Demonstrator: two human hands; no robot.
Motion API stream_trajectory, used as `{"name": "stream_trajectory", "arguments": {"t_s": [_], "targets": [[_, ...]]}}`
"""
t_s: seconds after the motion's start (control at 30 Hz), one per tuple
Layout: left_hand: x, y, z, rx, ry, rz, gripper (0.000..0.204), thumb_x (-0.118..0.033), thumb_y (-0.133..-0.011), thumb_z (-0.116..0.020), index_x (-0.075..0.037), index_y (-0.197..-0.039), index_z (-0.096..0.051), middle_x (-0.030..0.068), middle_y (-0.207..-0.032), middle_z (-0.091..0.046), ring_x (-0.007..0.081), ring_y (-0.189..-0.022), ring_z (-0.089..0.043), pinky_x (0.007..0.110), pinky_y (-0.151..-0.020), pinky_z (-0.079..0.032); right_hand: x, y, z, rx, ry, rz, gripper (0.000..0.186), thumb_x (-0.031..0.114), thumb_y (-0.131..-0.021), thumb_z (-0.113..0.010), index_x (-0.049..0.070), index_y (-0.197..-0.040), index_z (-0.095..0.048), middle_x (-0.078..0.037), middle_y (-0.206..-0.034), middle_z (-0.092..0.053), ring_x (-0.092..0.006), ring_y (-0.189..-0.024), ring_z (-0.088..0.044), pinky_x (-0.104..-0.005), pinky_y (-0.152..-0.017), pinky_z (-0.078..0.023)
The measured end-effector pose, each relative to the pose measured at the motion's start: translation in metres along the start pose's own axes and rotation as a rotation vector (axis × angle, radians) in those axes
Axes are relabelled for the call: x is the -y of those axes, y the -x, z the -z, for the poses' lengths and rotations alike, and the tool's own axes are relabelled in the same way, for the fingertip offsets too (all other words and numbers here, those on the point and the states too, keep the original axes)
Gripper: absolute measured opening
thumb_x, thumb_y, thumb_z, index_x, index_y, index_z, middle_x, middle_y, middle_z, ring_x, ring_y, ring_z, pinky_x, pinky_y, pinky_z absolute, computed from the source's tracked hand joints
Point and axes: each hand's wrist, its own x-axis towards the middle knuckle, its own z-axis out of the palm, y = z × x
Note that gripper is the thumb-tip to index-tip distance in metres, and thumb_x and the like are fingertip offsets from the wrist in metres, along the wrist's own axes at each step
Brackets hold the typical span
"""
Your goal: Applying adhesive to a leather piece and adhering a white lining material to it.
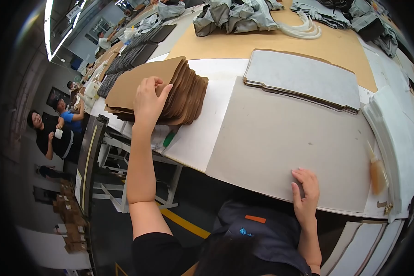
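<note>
My left hand (149, 99) rests over the top of a tall stack of brown card pieces (191, 94) at the left of the table. Its fingers are bent, the thumb stands apart, and no piece shows lifted in it. At the front edge, my right hand (307, 193) lies on a large grey board (276, 129), thumb and fingers apart with nothing visible between them. Across the board's far side lies a low pile of shaped panels (303, 76), pale grey on top with brown edges.
A green-handled tool (169, 139) lies below the brown stack. To the right are an amber-coloured brush-like tool (377, 175) and a thick pile of white sheets (395, 147). Grey fabric pieces (237, 18) and coiled white tubing (303, 28) lie at the back. Two people (55, 129) are off left.
</note>
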Motion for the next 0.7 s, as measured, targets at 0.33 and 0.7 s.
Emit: {"name": "stream_trajectory", "arguments": {"t_s": [0.33, 0.7], "targets": [[0.008, -0.023, 0.013, 0.229, 0.049, 0.109, 0.036, -0.034, -0.092, -0.079, 0.0, -0.1, -0.069, 0.0139, -0.102, -0.068, 0.0275, -0.094, -0.068, 0.041, -0.085, -0.056, 0.0, -0.003, 0.004, 0.005, -0.011, 0.006, 0.026, 0.001, -0.09, -0.07, 0.0, -0.116, -0.07, -0.013, -0.119, -0.072, -0.0371, -0.12, -0.063, -0.0459, -0.101, -0.05], [-0.016, -0.003, 0.0, -0.037, -0.311, -0.08, 0.011, -0.015, -0.096, -0.068, -0.005, -0.102, -0.066, 0.011, -0.1, -0.071, 0.033, -0.092, -0.07, 0.044, -0.08, -0.056, -0.003, -0.003, 0.005, 0.013, -0.026, 0.014, 0.027, 0.002, -0.089, -0.07, 0.0, -0.116, -0.07, -0.014, -0.118, -0.072, -0.0376, -0.119, -0.063, -0.0462, -0.101, -0.05]]}}
